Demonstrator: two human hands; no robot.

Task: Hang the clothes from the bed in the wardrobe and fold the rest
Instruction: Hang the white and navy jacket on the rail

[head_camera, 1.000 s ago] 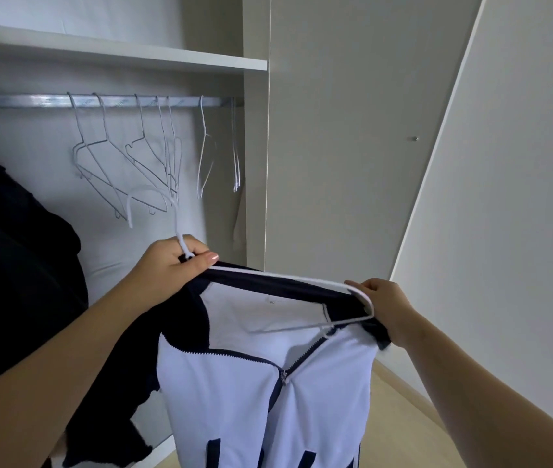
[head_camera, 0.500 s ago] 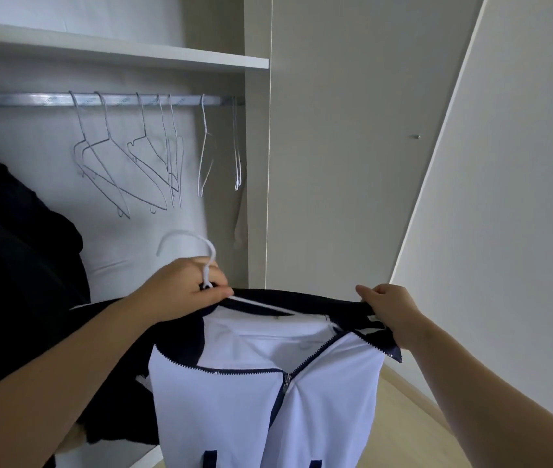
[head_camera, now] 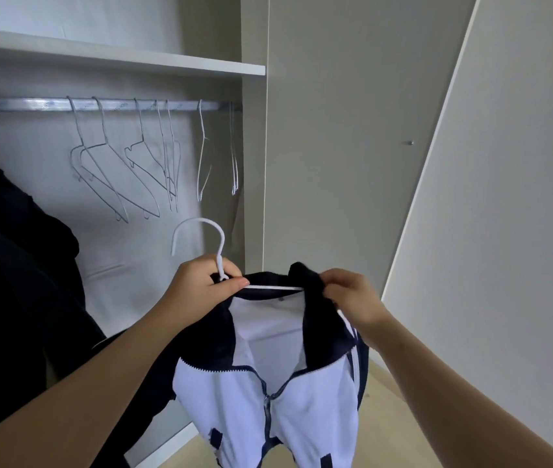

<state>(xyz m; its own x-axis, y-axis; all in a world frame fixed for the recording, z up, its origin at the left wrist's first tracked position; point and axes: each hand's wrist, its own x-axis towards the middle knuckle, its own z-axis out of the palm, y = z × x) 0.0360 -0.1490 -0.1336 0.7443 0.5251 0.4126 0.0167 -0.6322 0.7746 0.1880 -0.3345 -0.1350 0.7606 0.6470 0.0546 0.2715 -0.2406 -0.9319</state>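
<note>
Holding a white-and-navy zip jacket point(head_camera: 268, 383) up in front of the open wardrobe, the person is keeping it below the rail point(head_camera: 32, 105) and close to the wardrobe's upright right-hand panel point(head_camera: 254, 163). The left hand point(head_camera: 200, 285) is gripping the neck of a white hanger point(head_camera: 216, 244) together with the dark collar, and the hook is standing up in the air, touching nothing. The right hand point(head_camera: 349, 295) is pinching the collar at the hanger's other end.

Above, a row of empty wire hangers point(head_camera: 116, 170) is crowding the right half of the rail, while a plain stretch of rail is showing to their left. A dark garment point(head_camera: 15, 265) is filling the wardrobe's left side. A shelf point(head_camera: 133, 60) is running over the rail. To the right, a tall white door point(head_camera: 504, 231) is slanting across the view, and pale wooden floor point(head_camera: 386, 417) is showing under the jacket.
</note>
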